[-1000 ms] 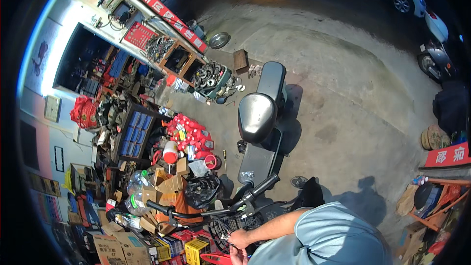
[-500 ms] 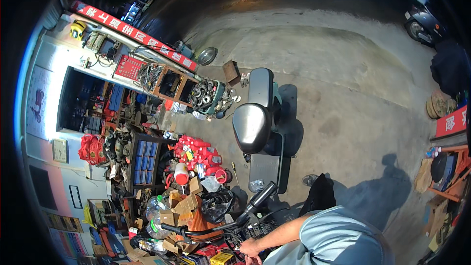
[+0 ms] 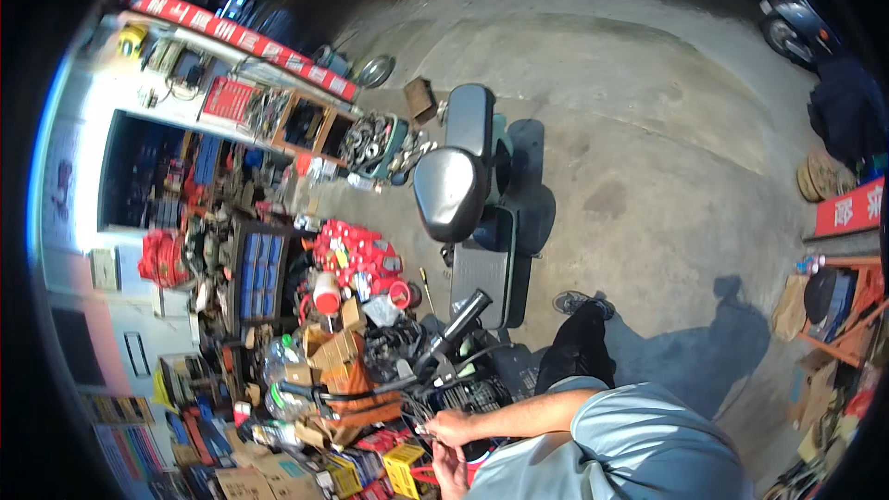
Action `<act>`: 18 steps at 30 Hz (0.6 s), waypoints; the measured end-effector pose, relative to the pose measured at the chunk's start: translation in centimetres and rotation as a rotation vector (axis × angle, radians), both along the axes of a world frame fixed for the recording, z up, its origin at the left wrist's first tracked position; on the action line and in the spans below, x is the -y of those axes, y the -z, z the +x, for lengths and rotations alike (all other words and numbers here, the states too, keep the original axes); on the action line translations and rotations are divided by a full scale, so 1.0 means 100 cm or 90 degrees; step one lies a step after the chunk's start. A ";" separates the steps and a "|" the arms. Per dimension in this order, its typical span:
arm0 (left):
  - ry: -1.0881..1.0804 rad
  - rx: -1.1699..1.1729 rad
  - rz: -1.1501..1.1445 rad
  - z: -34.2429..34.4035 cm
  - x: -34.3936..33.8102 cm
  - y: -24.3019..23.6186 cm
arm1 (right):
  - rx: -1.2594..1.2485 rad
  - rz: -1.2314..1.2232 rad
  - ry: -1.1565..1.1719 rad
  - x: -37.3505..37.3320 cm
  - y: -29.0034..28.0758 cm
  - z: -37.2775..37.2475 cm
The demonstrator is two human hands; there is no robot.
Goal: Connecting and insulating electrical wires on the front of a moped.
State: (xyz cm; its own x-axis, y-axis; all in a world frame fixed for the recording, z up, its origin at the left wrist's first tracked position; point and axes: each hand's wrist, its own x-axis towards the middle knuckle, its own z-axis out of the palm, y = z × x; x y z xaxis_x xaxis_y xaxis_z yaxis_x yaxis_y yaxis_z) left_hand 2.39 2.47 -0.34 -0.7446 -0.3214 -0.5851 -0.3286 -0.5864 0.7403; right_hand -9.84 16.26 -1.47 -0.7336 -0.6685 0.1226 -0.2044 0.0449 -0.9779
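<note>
My right hand (image 3: 448,428) reaches across from the right, its fingers closed at a bundle of thin cables (image 3: 416,412) below a black handlebar (image 3: 378,395). Just under it my left hand (image 3: 450,470) is raised, fingers bent together close to the right fingertips. Whatever the left fingers hold is too small to make out. Something thin and red (image 3: 424,475) shows beside the left hand; its kind is unclear. One thick black handlebar grip (image 3: 465,313) points up and away. Dark frame parts lie under the bar, partly hidden by my right forearm.
Beyond the handlebar stands a scooter with a dark rounded seat (image 3: 451,193). Boxes, including a yellow box (image 3: 405,468), and an orange bag (image 3: 356,380) crowd the left side. Red bottles (image 3: 356,255) and a blue-drawer cabinet (image 3: 262,264) are farther left. My shoe (image 3: 576,303) rests on concrete.
The view has shifted, so the scooter and handlebar sit higher and farther left. My left hand shows more fully under the right one, and my shoe has come into view.
</note>
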 end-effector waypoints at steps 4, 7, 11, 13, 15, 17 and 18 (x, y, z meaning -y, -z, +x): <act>-0.038 0.030 0.014 -0.003 -0.009 -0.003 | 0.022 -0.036 0.012 -0.007 0.006 0.003; -0.055 0.026 0.002 -0.010 -0.013 0.002 | -0.023 0.024 0.013 -0.012 0.008 -0.004; -0.105 -0.006 0.050 -0.011 -0.013 0.008 | 0.038 0.000 0.031 -0.018 0.001 -0.006; -0.154 0.043 0.027 -0.020 -0.026 -0.001 | 0.041 0.011 0.026 -0.022 0.003 -0.007; -0.162 0.035 0.034 -0.016 -0.025 -0.004 | 0.039 0.037 0.002 -0.018 0.002 -0.004; -0.176 0.034 0.041 -0.012 -0.019 0.000 | 0.041 0.036 -0.004 -0.014 -0.004 -0.003; -0.182 0.034 0.045 -0.010 -0.018 0.002 | 0.041 0.050 -0.012 -0.013 -0.006 -0.003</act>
State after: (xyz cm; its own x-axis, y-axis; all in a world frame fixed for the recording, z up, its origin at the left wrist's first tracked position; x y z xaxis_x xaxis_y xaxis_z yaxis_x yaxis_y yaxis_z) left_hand 1.36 4.29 -0.57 -0.5976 -0.4710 -0.6489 -0.1794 -0.7102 0.6807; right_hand -10.12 17.52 -0.91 -0.7258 -0.6876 0.0218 -0.1423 0.1190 -0.9826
